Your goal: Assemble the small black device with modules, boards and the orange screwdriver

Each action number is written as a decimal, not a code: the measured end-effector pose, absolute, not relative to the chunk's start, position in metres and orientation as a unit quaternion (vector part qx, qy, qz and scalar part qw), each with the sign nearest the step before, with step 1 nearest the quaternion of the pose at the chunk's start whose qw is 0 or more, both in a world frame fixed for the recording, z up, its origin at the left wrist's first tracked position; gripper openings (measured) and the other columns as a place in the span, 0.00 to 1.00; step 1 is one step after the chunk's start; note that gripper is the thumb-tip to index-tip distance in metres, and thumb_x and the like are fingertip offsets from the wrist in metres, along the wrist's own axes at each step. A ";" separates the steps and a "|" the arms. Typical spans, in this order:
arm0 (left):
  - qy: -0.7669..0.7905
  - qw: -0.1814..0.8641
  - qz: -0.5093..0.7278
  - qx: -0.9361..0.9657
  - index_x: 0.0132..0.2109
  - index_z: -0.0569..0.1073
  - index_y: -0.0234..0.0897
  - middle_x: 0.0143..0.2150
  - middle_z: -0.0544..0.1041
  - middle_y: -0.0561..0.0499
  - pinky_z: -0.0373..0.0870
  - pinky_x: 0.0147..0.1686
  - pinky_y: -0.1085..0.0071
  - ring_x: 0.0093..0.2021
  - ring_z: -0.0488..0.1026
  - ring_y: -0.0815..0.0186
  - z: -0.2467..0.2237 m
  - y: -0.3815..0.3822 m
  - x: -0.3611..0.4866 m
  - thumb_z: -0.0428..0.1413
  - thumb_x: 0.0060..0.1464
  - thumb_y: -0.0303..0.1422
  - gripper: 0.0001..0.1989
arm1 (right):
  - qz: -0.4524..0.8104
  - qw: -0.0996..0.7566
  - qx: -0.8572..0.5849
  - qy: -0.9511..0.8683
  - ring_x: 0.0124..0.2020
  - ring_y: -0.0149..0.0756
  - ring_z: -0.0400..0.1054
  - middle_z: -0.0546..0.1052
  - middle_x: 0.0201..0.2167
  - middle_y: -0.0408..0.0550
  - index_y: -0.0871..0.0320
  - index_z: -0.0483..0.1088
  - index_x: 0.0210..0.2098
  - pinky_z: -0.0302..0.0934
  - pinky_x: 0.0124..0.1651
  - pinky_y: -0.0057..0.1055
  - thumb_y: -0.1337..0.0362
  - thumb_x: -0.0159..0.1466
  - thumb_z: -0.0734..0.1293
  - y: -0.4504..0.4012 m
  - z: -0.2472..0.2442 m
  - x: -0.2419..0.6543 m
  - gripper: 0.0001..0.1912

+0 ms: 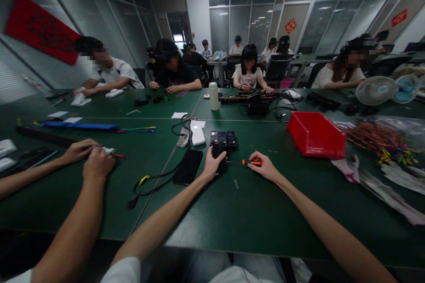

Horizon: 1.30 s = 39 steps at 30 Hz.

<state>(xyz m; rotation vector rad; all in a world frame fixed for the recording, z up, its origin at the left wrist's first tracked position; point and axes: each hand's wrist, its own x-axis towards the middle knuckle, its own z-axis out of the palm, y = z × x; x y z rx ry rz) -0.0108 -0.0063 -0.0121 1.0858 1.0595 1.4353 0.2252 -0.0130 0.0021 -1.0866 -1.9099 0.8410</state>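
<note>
My left hand point(212, 164) grips a small black box-shaped device point(219, 152), its thumb lying across the front. Just behind it, a row of similar black modules point(227, 138) stands on the green table. My right hand point(264, 167) is closed around the orange and black handle of a screwdriver point(250, 162). The thin shaft points left, its tip at or close to the device's right side; whether they touch I cannot tell. A black smartphone point(188, 167) lies left of my left hand, and a white power bank point(198, 133) lies beyond the phone.
A red bin point(315, 135) stands to the right, near copper wires point(372, 139) and gloves point(381, 190). A black cable point(159, 179) loops at the left. A co-worker's hands point(96, 157) work at far left. A pale bottle point(213, 96) stands ahead; other people sit opposite.
</note>
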 end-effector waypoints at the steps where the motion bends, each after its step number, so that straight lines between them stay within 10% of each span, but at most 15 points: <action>1: 0.439 0.499 0.596 0.451 0.49 0.62 0.35 0.36 0.73 0.48 0.72 0.31 0.68 0.29 0.74 0.66 -0.012 -0.006 -0.011 0.61 0.42 0.42 0.29 | 0.327 0.381 -0.427 -0.752 0.35 0.35 0.67 0.72 0.34 0.45 0.58 0.68 0.35 0.61 0.39 0.33 0.59 0.54 0.68 -0.014 0.002 0.225 0.11; 22: 0.426 0.512 0.583 0.466 0.53 0.58 0.41 0.39 0.71 0.49 0.70 0.28 0.73 0.30 0.74 0.68 -0.005 -0.010 -0.012 0.58 0.45 0.45 0.30 | 0.344 0.304 -0.434 -0.775 0.19 0.29 0.64 0.71 0.18 0.41 0.59 0.73 0.32 0.59 0.27 0.26 0.55 0.60 0.62 -0.020 0.001 0.221 0.15; 39: 0.416 0.535 0.561 0.474 0.54 0.54 0.39 0.28 0.71 0.53 0.70 0.25 0.71 0.25 0.73 0.66 -0.008 -0.011 -0.011 0.56 0.47 0.46 0.32 | 0.259 0.285 -0.406 -0.829 0.34 0.38 0.70 0.76 0.33 0.48 0.55 0.73 0.37 0.61 0.38 0.32 0.56 0.58 0.65 -0.024 0.002 0.219 0.11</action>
